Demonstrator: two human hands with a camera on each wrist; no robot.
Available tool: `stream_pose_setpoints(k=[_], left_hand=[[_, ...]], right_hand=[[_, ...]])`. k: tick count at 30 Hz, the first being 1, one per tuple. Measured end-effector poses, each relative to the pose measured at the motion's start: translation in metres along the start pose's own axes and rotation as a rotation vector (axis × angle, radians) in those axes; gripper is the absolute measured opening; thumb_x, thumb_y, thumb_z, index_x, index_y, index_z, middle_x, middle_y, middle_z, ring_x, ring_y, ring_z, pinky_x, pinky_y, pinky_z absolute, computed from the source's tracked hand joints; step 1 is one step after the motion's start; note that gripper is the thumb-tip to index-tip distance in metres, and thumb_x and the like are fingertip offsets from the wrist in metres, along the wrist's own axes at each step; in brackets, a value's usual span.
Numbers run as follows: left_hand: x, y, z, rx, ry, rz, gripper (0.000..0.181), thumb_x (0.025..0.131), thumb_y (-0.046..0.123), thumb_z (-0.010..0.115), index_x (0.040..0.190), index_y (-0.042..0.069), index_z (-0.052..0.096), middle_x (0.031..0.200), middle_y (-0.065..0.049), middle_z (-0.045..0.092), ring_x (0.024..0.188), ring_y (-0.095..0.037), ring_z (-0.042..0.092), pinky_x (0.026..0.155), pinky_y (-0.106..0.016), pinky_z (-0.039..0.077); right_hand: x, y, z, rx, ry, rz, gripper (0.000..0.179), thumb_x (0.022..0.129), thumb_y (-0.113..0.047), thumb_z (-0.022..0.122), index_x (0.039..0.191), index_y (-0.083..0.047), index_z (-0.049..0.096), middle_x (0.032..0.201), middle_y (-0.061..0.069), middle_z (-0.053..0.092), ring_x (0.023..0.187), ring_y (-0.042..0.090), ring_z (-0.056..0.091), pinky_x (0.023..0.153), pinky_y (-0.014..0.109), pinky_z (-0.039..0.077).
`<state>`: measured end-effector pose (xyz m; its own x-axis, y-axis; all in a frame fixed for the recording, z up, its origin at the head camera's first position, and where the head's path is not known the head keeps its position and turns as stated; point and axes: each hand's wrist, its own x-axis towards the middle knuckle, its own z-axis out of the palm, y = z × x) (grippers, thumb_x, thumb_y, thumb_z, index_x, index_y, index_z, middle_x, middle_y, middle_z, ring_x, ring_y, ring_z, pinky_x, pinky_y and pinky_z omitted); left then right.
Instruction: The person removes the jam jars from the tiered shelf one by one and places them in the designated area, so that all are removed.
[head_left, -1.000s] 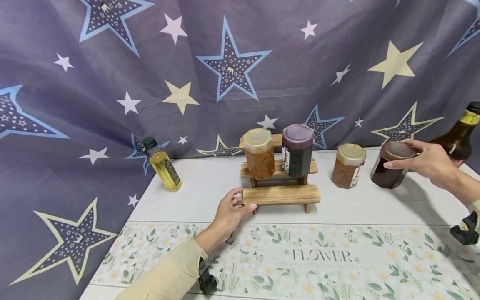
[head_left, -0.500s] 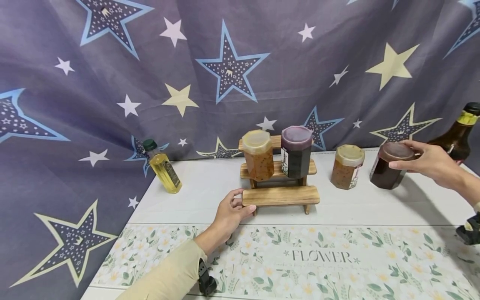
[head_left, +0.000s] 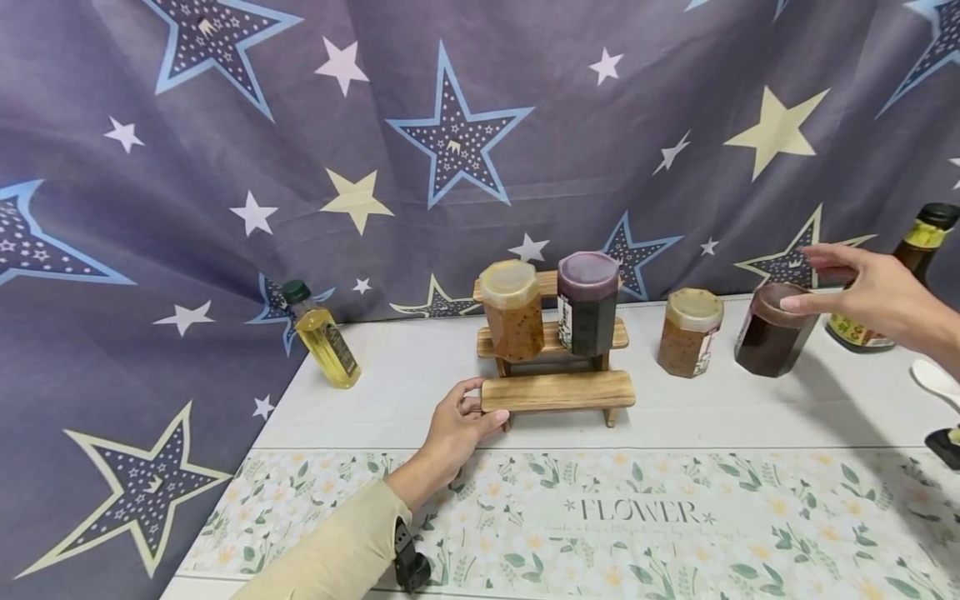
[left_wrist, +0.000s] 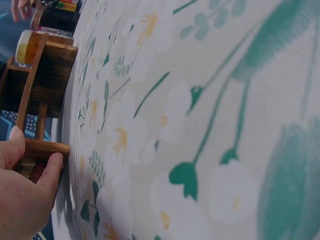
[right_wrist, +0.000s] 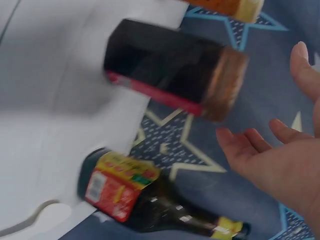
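My left hand (head_left: 463,419) grips the left end of the lowest step of a small wooden tiered rack (head_left: 558,392), thumb at the front. On the rack stand a jar of orange-brown jam (head_left: 513,312) and a jar of dark purple jam (head_left: 587,308), side by side. My right hand (head_left: 877,292) is at the right, fingers spread and holding nothing, just above and beside a dark brown jar (head_left: 775,331). In the right wrist view the dark jar (right_wrist: 165,65) stands apart from the fingers. Left of it is another orange-brown jar (head_left: 691,333).
A dark sauce bottle (head_left: 858,332) stands behind the right hand, and a white spoon (head_left: 933,379) lies near it. A small bottle of yellow oil (head_left: 327,343) is at the left. A star-patterned cloth (head_left: 450,233) hangs behind the table (head_left: 420,367).
My right hand has let go of the dark brown jar and lifted up and to the right, its fingers spreading. The left hand keeps its grip on the rack.
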<state>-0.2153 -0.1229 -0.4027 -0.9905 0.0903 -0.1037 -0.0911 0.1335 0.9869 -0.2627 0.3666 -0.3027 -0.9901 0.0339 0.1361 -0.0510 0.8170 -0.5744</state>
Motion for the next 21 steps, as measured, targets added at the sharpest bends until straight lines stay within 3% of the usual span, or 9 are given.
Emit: stream_pose_setpoints(k=[7,11,13,15,18,21], left_hand=[[0.000,0.000,0.000,-0.002,-0.007,0.001,0.066,0.086,0.007,0.073,0.143,0.007,0.040,0.113,-0.016,0.062,0.092,-0.019,0.065,0.085,-0.031,0.058],[0.000,0.000,0.000,-0.009,-0.010,0.002,0.066,0.086,0.006,0.073,0.142,0.007,0.040,0.112,-0.017,0.062,0.092,-0.019,0.065,0.085,-0.031,0.059],[0.000,0.000,0.000,-0.007,-0.004,0.003,0.065,0.085,0.006,0.073,0.142,0.007,0.040,0.111,-0.017,0.062,0.091,-0.018,0.065,0.084,-0.030,0.059],[0.000,0.000,0.000,-0.003,0.002,0.003,0.065,0.085,0.005,0.073,0.141,0.007,0.041,0.111,-0.016,0.062,0.090,-0.018,0.064,0.084,-0.029,0.059],[0.001,0.000,0.001,0.002,0.010,-0.001,0.065,0.085,0.006,0.073,0.141,0.008,0.042,0.111,-0.016,0.063,0.090,-0.017,0.065,0.083,-0.029,0.059],[0.001,0.000,0.000,0.007,0.006,0.000,0.065,0.085,0.007,0.073,0.142,0.007,0.041,0.112,-0.016,0.062,0.091,-0.018,0.065,0.084,-0.029,0.059]], right_hand=[[0.004,-0.031,-0.003,0.078,-0.003,-0.079,0.094,0.082,-0.041,0.077,0.151,-0.003,0.026,0.143,0.035,0.032,0.128,0.053,0.030,0.092,0.069,0.034],[0.004,-0.045,-0.003,0.095,-0.023,-0.105,0.089,0.081,-0.040,0.077,0.149,-0.006,0.032,0.143,0.028,0.037,0.127,0.044,0.035,0.085,0.032,0.046],[0.004,-0.052,-0.001,0.109,-0.034,-0.116,0.086,0.081,-0.040,0.077,0.148,-0.008,0.035,0.142,0.024,0.040,0.125,0.036,0.038,0.074,0.015,0.042],[0.002,-0.059,0.000,0.135,-0.050,-0.128,0.082,0.082,-0.038,0.077,0.147,-0.010,0.036,0.141,0.021,0.041,0.124,0.026,0.040,0.068,0.006,0.037],[0.001,-0.071,0.001,0.173,-0.074,-0.139,0.078,0.084,-0.036,0.076,0.148,-0.015,0.036,0.143,0.016,0.042,0.122,0.019,0.042,0.070,0.004,0.040],[0.000,-0.086,0.003,0.218,-0.106,-0.158,0.079,0.085,-0.034,0.075,0.150,-0.018,0.033,0.145,0.015,0.040,0.129,0.024,0.039,0.093,0.025,0.047]])
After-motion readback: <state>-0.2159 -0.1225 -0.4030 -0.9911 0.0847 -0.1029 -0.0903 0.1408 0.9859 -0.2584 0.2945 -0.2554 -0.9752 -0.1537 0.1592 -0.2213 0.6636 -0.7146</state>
